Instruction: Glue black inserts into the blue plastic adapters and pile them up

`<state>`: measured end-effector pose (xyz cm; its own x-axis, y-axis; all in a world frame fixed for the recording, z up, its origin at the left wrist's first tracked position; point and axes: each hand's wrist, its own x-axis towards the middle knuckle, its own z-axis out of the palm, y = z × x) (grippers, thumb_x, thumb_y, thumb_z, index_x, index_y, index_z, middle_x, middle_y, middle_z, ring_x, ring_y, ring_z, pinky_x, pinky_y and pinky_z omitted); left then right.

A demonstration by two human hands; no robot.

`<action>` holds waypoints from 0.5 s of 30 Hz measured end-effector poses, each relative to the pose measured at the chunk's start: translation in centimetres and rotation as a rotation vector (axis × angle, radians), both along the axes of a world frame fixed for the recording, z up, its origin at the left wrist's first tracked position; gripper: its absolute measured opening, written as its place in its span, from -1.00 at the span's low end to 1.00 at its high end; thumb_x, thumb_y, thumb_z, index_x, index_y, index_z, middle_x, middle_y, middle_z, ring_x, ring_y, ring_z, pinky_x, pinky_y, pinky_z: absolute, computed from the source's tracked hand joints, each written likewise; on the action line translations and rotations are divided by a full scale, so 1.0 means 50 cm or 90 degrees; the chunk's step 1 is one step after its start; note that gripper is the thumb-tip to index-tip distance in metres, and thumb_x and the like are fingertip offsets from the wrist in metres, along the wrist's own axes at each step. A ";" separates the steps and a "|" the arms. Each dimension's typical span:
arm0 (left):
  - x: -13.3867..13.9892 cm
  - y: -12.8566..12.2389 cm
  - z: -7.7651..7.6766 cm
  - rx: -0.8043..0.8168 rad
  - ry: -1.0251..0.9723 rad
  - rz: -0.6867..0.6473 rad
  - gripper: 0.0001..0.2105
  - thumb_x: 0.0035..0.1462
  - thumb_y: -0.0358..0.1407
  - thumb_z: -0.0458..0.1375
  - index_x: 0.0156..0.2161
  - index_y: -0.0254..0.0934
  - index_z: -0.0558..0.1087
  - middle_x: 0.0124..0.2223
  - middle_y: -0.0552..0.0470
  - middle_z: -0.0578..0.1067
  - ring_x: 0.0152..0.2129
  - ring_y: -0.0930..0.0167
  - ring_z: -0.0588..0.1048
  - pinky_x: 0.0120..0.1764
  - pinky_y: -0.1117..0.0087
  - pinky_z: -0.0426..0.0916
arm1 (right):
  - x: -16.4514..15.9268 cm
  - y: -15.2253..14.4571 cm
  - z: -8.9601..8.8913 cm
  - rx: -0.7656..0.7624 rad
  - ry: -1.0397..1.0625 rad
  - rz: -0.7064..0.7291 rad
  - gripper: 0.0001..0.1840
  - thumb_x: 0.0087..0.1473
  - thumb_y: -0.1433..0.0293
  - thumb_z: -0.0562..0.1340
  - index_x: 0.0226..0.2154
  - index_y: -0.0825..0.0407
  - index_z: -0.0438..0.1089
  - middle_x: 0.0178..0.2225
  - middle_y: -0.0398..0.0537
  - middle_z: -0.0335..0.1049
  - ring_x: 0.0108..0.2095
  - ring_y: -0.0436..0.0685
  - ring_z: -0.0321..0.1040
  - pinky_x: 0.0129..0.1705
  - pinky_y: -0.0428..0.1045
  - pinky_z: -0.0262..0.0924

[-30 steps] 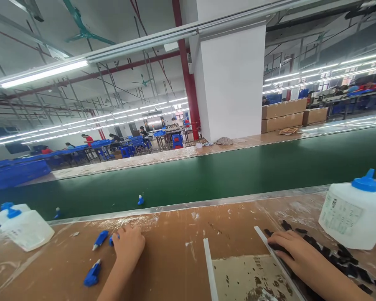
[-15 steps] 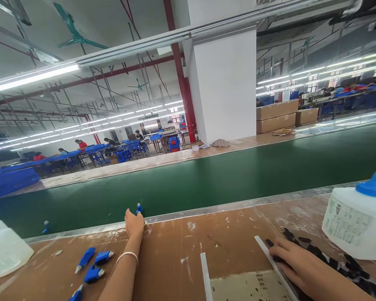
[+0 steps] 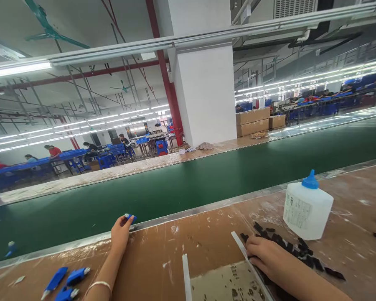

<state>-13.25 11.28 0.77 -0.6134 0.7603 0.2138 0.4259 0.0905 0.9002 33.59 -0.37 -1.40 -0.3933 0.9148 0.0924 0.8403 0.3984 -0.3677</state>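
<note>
My left hand [image 3: 120,235] reaches to the near edge of the green conveyor belt [image 3: 163,190]. Its thumb and fingers pinch a small blue part with a whitish tip [image 3: 130,217], tilted on its side. My right hand [image 3: 263,253] rests beside the right white strip [image 3: 238,243] of a flat, stained board [image 3: 219,280]. Its fingers are curled together, and what they hold, if anything, is hidden. Small black pieces [image 3: 278,241] lie scattered around that hand. Several similar blue parts [image 3: 77,276] lie on the brown tabletop left of my left forearm.
A white bottle with a blue nozzle cap [image 3: 310,211] stands behind the black pieces. Another blue part [image 3: 11,247] sits on the belt at far left. Across the belt are cardboard boxes [image 3: 253,121], a white pillar [image 3: 207,92] and people at distant benches.
The view has swung to the right, shifting the scene leftward. The blue part at my left fingertips was upright and is now tilted in their pinch. My right hand stays by the strip.
</note>
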 end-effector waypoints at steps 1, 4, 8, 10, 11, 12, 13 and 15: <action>0.021 -0.015 -0.003 0.018 -0.027 -0.012 -0.74 0.17 -0.14 0.21 -0.21 -0.34 0.46 -0.19 -0.02 0.54 -0.20 0.30 0.52 -0.07 0.18 0.39 | 0.000 -0.001 0.002 0.002 0.003 0.000 -0.72 0.10 0.59 0.10 -0.46 0.03 0.46 -0.23 0.04 0.49 -0.18 0.21 0.49 -0.13 0.04 0.30; 0.096 -0.076 -0.016 0.058 -0.103 -0.069 -0.56 -0.09 0.05 0.30 -0.29 -0.31 0.46 -0.30 0.00 0.56 -0.26 0.25 0.53 -0.14 0.26 0.38 | -0.002 -0.005 0.013 0.006 0.008 -0.008 -0.72 0.09 0.59 0.09 -0.52 0.04 0.42 -0.29 0.03 0.47 -0.25 0.21 0.48 -0.21 0.03 0.27; 0.205 -0.191 -0.037 0.052 -0.181 -0.195 -0.48 -0.29 0.11 0.36 -0.33 -0.30 0.50 -0.36 0.00 0.55 -0.36 0.29 0.50 -0.25 0.35 0.37 | -0.005 -0.013 0.034 0.005 0.012 -0.023 -0.77 0.00 0.62 0.13 -0.51 0.03 0.39 -0.36 -0.04 0.46 -0.32 0.15 0.45 -0.28 -0.02 0.23; 0.254 -0.252 -0.045 0.028 -0.209 -0.267 -0.55 -0.23 0.04 0.38 -0.35 -0.30 0.53 -0.36 -0.01 0.56 -0.38 0.32 0.49 -0.27 0.38 0.37 | -0.006 -0.016 0.043 -0.001 0.008 -0.017 -0.80 -0.01 0.61 0.15 -0.47 0.02 0.41 -0.34 -0.04 0.46 -0.29 0.16 0.45 -0.25 -0.03 0.24; 0.275 -0.279 -0.048 0.021 -0.228 -0.297 -0.58 -0.21 0.02 0.39 -0.35 -0.30 0.54 -0.37 -0.01 0.55 -0.39 0.33 0.48 -0.28 0.39 0.37 | -0.007 -0.017 0.047 -0.004 0.002 -0.013 -0.80 -0.01 0.61 0.16 -0.45 0.03 0.43 -0.32 -0.03 0.46 -0.27 0.17 0.45 -0.23 -0.03 0.25; 0.292 -0.300 -0.050 0.018 -0.260 -0.320 -0.60 -0.20 0.00 0.40 -0.36 -0.29 0.55 -0.38 0.00 0.55 -0.40 0.35 0.47 -0.30 0.41 0.36 | -0.007 -0.018 0.049 -0.009 -0.006 -0.009 -0.80 0.01 0.60 0.16 -0.42 0.04 0.45 -0.30 0.00 0.47 -0.25 0.19 0.46 -0.22 -0.02 0.26; 0.306 -0.317 -0.052 0.017 -0.295 -0.336 -0.61 -0.20 -0.01 0.41 -0.37 -0.29 0.56 -0.39 0.01 0.54 -0.41 0.36 0.46 -0.32 0.43 0.35 | -0.006 -0.018 0.051 -0.015 -0.015 -0.005 -0.79 0.01 0.61 0.15 -0.40 0.06 0.46 -0.28 0.02 0.46 -0.24 0.21 0.46 -0.21 -0.01 0.27; 0.323 -0.335 -0.052 0.019 -0.363 -0.351 -0.62 -0.22 -0.04 0.43 -0.37 -0.28 0.56 -0.42 0.03 0.51 -0.44 0.39 0.42 -0.36 0.46 0.31 | -0.004 -0.017 0.051 -0.024 -0.034 -0.001 -0.74 0.02 0.64 0.13 -0.36 0.07 0.49 -0.25 0.05 0.46 -0.22 0.23 0.47 -0.21 0.00 0.28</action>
<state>2.91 -5.49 -1.85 -0.1714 0.9852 0.0056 -0.1256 -0.0275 0.9917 33.40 -1.24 1.13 -0.3959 0.9176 0.0359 0.8596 0.3841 -0.3370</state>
